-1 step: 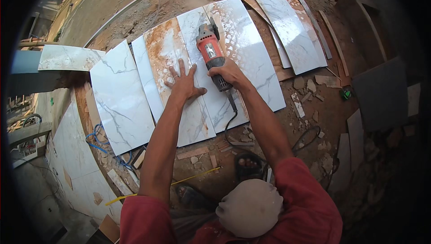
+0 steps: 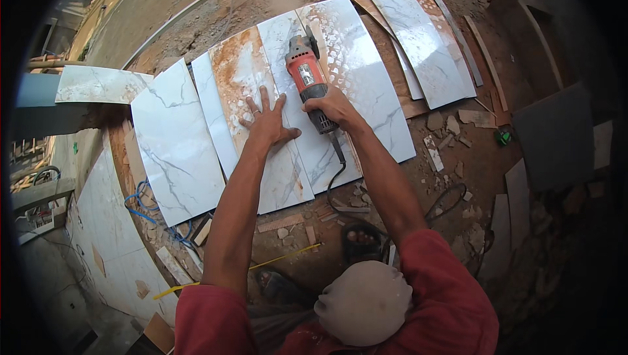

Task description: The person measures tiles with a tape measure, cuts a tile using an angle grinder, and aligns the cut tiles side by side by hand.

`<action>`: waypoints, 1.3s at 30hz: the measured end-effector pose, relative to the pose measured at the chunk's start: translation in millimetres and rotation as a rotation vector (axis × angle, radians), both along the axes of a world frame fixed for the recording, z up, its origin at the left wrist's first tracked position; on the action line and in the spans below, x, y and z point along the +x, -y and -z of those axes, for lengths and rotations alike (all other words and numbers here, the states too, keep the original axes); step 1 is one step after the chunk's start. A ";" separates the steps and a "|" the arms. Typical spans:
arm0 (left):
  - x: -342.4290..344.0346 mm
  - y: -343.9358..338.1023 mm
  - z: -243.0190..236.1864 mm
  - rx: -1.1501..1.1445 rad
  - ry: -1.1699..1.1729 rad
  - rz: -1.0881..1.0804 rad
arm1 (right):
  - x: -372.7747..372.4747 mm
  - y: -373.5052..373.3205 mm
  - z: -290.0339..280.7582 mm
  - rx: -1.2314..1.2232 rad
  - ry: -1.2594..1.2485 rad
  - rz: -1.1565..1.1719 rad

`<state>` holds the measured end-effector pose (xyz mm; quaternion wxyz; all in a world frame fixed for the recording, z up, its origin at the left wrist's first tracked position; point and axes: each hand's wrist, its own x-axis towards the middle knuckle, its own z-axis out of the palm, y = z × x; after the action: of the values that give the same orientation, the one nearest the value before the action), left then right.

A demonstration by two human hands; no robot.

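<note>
Legible text/nos.: nil that I can read. Item 1: sm. pale rect. label (image 2: 305, 75) on red-and-black angle grinder (image 2: 314, 91) in my R hand (image 2: 335, 106), print too blurred. Item 2: long thin yellow strip (image 2: 175, 289) nr. my feet, any markings too sm. to tell.

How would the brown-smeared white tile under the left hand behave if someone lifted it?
The tile would probably stay stiff, since it looks like a flat, slab-like sheet. It may be brittle: broken pieces lie nearby. Brown dirt smeared over its far end might make it slippery to grip there.
</note>
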<state>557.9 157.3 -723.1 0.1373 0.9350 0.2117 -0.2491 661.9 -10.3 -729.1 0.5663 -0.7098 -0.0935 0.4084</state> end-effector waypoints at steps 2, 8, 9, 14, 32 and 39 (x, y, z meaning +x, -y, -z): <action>-0.7 0.9 0.4 0.001 -0.010 -0.005 | -2.6 1.0 3.3 -0.001 -0.009 -0.010; -0.5 -3.0 0.5 0.018 -0.011 -0.002 | -22.4 10.2 0.7 0.048 0.091 0.090; -0.5 -2.6 0.3 0.018 -0.011 -0.001 | -22.2 10.5 -0.9 0.038 0.085 0.085; -1.4 -1.5 3.4 0.006 -0.007 -0.001 | -12.2 6.4 3.3 0.008 0.038 0.050; 1.1 -0.7 1.7 0.009 -0.008 -0.002 | -15.2 12.1 2.8 -0.001 -0.002 -0.006; -0.1 -2.3 3.2 0.017 -0.023 -0.002 | -30.8 19.1 11.0 0.001 0.018 0.037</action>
<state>557.8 159.6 -726.2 0.1271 0.9330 0.2162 -0.2580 631.1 -29.4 -740.1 0.5732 -0.7147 -0.0855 0.3915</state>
